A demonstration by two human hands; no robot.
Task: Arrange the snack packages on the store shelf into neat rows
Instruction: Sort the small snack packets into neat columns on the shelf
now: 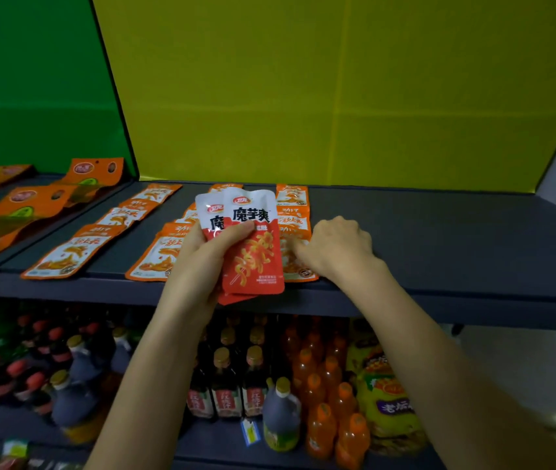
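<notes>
My left hand point(202, 256) grips a small stack of red-and-white snack packs point(253, 252), held upright above the front edge of the dark shelf point(439, 239). Orange snack packs lie flat on the shelf in rows: a left row point(66, 256), a middle row point(154, 259) partly hidden behind my left hand, and a right row point(292, 198). My right hand point(337, 245) rests with curled fingers on the nearest pack of the right row point(298, 271); whether its fingertips pinch that pack is hidden.
Larger orange packs point(32, 201) lie on the adjoining shelf to the left. Yellow and green panels back the shelf. Below stand dark sauce bottles point(225, 385), orange drink bottles point(324, 401) and yellow bags point(385, 395). The shelf's right part shows bare surface.
</notes>
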